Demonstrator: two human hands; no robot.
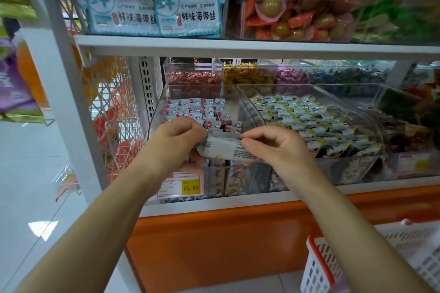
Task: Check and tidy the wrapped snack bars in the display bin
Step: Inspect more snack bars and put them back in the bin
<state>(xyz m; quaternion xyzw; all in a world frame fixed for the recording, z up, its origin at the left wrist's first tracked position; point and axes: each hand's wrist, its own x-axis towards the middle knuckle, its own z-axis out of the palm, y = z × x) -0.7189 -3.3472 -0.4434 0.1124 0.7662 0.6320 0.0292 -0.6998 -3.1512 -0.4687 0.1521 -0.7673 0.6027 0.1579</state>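
Note:
A clear plastic display bin (157, 112) on the middle shelf holds several white wrapped snack bars (197, 108) with red and cloud prints. In front of the bin I hold one wrapped snack bar (222, 146) level, its printed back side up. My left hand (175, 140) pinches its left end. My right hand (271, 147) pinches its right end between thumb and forefinger. Both hands hover just above the bin's front rim.
A neighbouring clear bin (371, 100) to the right holds grey and yellow wrapped bars. A yellow price tag (190, 187) reads 15.80 below the hands. A white and red shopping basket (321, 266) stands at lower right. Smaller candy bins (194, 76) sit behind.

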